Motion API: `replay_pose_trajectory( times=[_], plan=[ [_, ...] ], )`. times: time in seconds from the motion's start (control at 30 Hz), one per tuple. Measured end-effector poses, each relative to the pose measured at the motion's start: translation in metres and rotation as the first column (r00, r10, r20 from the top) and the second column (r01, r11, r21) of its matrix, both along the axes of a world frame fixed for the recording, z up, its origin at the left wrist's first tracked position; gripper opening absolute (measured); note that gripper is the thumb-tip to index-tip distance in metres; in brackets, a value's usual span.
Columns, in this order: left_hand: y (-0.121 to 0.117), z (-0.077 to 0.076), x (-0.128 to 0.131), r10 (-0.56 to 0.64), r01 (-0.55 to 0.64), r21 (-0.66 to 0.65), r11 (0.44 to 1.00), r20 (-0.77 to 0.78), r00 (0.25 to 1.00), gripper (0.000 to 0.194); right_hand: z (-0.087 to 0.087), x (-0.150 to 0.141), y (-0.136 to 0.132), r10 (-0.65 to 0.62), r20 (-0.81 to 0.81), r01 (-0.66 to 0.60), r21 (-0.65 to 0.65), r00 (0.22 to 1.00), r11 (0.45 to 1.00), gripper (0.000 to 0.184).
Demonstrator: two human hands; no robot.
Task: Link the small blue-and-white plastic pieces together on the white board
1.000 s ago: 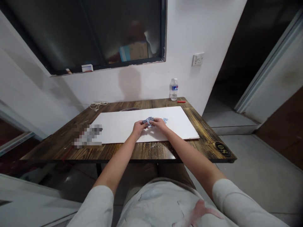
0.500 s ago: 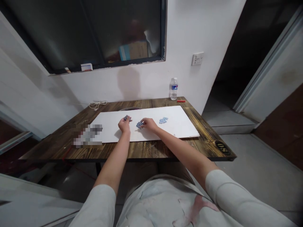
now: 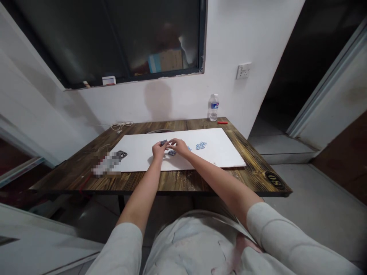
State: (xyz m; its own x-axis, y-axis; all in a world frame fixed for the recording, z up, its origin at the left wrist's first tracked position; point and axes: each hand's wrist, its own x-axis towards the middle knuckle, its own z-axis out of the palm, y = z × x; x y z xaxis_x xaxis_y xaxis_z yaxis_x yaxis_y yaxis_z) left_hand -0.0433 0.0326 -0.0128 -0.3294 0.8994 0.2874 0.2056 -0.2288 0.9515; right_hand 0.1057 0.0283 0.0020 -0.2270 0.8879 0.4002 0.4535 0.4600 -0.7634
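My left hand (image 3: 159, 149) is closed around a small dark piece (image 3: 163, 143) with pale markings, held just above a white board. Close beside it, my right hand (image 3: 177, 146) has its fingertips pinched together near the left fingertips. Anything between those right fingers is too small to make out. Below and between the hands lies a cluster of small dark-blue patterned pieces (image 3: 171, 153). More blue-and-white patterned pieces (image 3: 201, 145) lie flat to the right, and another bit of blue shows partly behind my right hand.
The white board (image 3: 226, 152) covers much of a dark wooden table (image 3: 243, 173). A phone (image 3: 121, 154), partly blurred out, rests at the board's left end. A water bottle (image 3: 213, 108), a red pen-like stick (image 3: 222, 123) and a coiled white cable (image 3: 121, 125) sit along the back.
My hands have come together; before, they were apart. The right hand has moved from the dark-blue cluster up to the left fingertips. The view has shifted slightly.
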Motion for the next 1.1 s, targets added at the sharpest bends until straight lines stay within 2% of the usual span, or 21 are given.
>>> replay_pose_trajectory(
  times=[0.1,0.23,0.4,0.5,0.6,0.93,1.1],
  plan=[
    [-0.002,0.002,0.003,-0.038,0.037,-0.016,0.999,-0.079,0.996,0.018,-0.006,-0.005,0.007,-0.041,-0.208,0.022,-0.091,0.977,0.996,0.03],
    [-0.009,0.004,0.009,-0.112,0.115,0.014,0.993,-0.123,0.986,0.014,-0.012,-0.005,0.01,-0.092,-0.389,0.031,-0.161,0.917,0.986,0.03],
    [-0.013,0.007,0.019,-0.337,0.337,0.074,0.939,-0.018,0.941,0.032,-0.008,0.006,0.01,-0.075,-0.57,-0.016,-0.154,0.818,0.988,0.035],
    [-0.014,0.008,0.024,-0.434,0.432,0.042,0.901,0.081,0.897,0.042,-0.004,0.013,0.007,-0.091,-0.578,0.009,-0.144,0.811,0.989,0.036],
    [-0.015,0.009,0.027,-0.448,0.455,-0.007,0.891,0.152,0.881,0.046,-0.004,0.017,0.002,-0.106,-0.554,0.026,-0.15,0.826,0.988,0.034],
    [-0.017,0.009,0.027,-0.383,0.39,-0.036,0.92,0.123,0.915,0.05,-0.01,0.022,-0.006,-0.142,-0.392,0.099,-0.129,0.909,0.987,0.026],
    [-0.018,0.012,0.026,-0.371,0.38,-0.058,0.923,0.121,0.921,0.054,-0.01,0.022,-0.006,-0.122,-0.449,0.05,-0.168,0.885,0.985,0.028]
  ],
)
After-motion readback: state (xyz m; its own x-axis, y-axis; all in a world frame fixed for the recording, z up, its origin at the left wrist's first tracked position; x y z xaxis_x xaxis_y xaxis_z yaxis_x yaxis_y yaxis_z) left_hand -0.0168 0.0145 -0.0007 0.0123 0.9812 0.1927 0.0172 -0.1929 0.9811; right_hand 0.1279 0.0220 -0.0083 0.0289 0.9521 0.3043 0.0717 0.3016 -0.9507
